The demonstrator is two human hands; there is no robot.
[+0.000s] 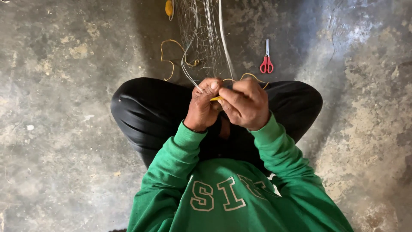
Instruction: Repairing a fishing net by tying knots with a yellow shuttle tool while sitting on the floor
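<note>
Net mending, knotting step: left hand [202,105] pinches white net [201,34] strands; right hand [246,103] fingers closed on yellow cord [169,60] at lap; red scissors [266,60] on floor [64,107]; next likely needs steady tension

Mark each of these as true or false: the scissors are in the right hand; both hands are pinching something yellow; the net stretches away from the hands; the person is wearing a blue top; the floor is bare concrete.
1. The scissors are in the right hand. False: they lie on the floor, apart from both hands.
2. Both hands pinch something yellow. True: the left hand and right hand meet on a small yellow piece.
3. The net stretches away from the hands. True.
4. The top is blue. False: the sweatshirt is green.
5. The floor is bare concrete. True: grey and stained.
</note>
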